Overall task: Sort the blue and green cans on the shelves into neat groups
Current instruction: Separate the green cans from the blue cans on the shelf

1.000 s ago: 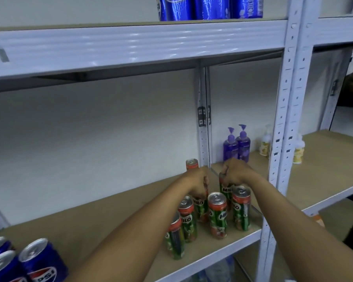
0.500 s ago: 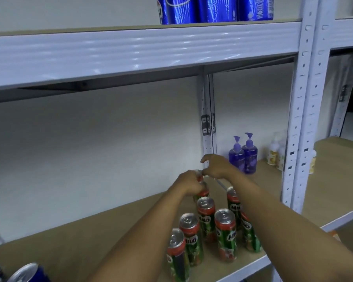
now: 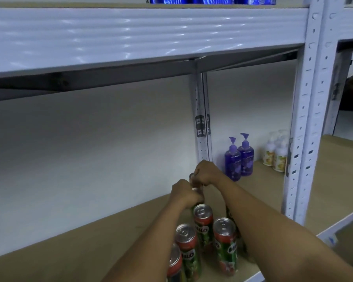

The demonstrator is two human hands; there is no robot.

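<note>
While four green cans point(image 3: 225, 244) stand upright low in the frame's centre on the shelf point(image 3: 90, 247), the left hand point(image 3: 184, 193) curls its fingers round a rear can's top; the right hand point(image 3: 205, 173) grips another just behind. Rigid, smooth, probably full, they suit a sidewall grasp. Blue cans point(image 3: 210, 0) sit top centre.

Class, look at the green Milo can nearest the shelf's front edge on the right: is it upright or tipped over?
Upright. The green Milo can stands on its base on the shelf, its silver top facing up.
</note>
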